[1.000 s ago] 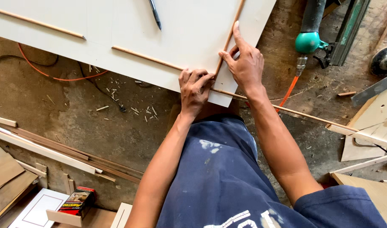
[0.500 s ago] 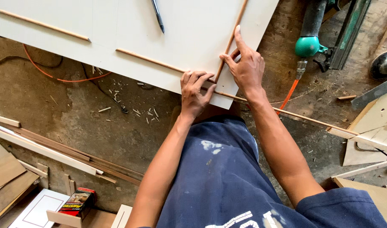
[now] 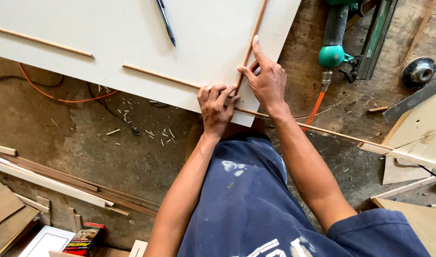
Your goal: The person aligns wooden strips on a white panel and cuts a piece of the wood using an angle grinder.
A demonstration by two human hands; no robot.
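The left hand [image 3: 217, 108] lies flat with its fingers close together, pressing down on the near edge of a white panel [image 3: 132, 45], right where two thin wooden strips meet. Just beside it, the right hand [image 3: 265, 81] is also on the panel; its index finger is stretched out along the upright strip [image 3: 254, 33], while the thumb and the other fingers are bent around the lower end of this strip, so it seems lightly pinched and pressed to the board. A second strip [image 3: 161, 76] runs away from the left hand toward the left side, lying on the panel surface. A long strip [image 3: 322, 129] goes out from under the hands to the right, past the panel edge and over the floor. Beyond the fingertips, further up the panel, a dark pen [image 3: 165, 21] lies loose. To the right of the right hand, off the panel, a green pneumatic tool [image 3: 334, 47] rests on the dirty floor with an orange hose [image 3: 317, 107] attached.
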